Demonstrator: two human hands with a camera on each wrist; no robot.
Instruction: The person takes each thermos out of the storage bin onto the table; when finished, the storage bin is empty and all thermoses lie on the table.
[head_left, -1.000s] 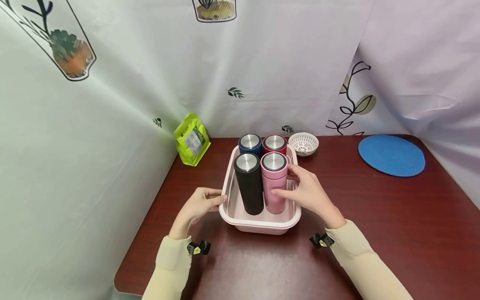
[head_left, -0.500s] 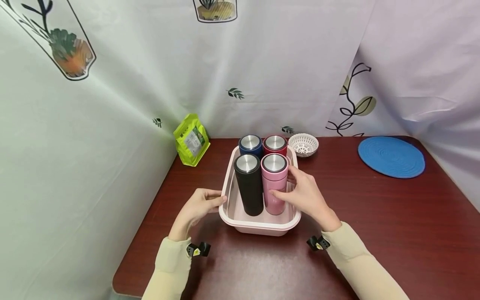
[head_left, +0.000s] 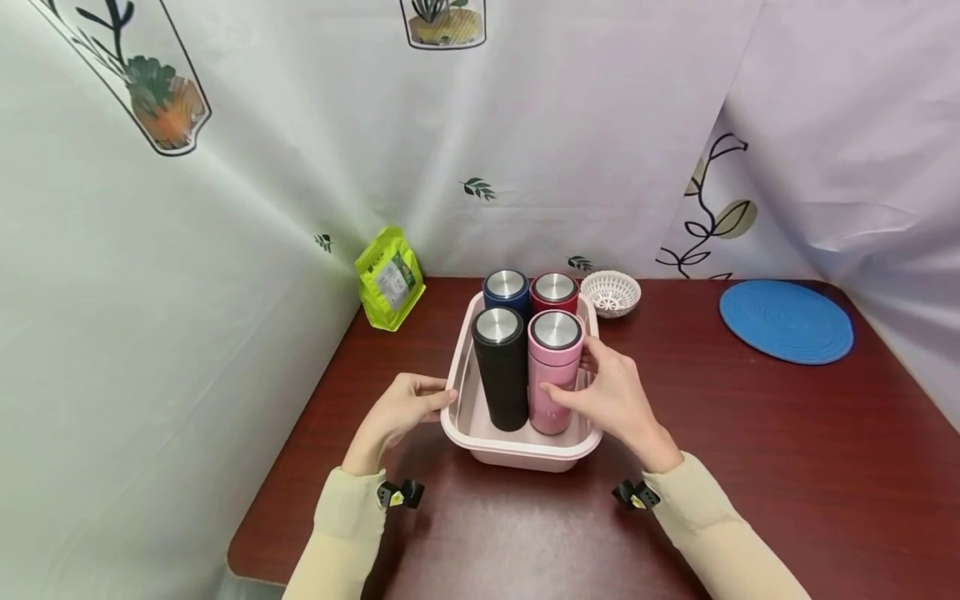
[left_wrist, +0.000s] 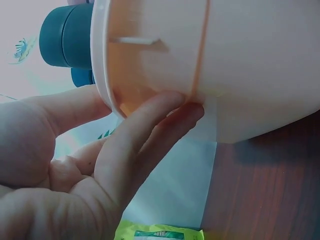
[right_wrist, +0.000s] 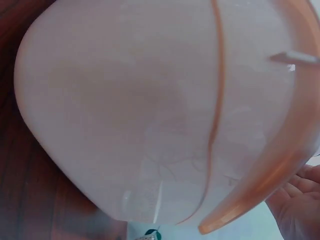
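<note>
- The right hand is holding the pink flask, its thumb resting on the near side and its fingers reaching round the right side
- The pink flask is standing in the near right part of the tub, its long axis running upright, just left of the right hand, which is the nearer one
- The left hand is pinching the tub's left edge, the black flask standing between it and the pink flask
- The surface is carrying the tub

left sleeve: pale cream, thick plain cuff, lower left of frame | right sleeve: matching cream, lower right | left wrist camera, right wrist camera: small, black, blocky, yellow-marked
</note>
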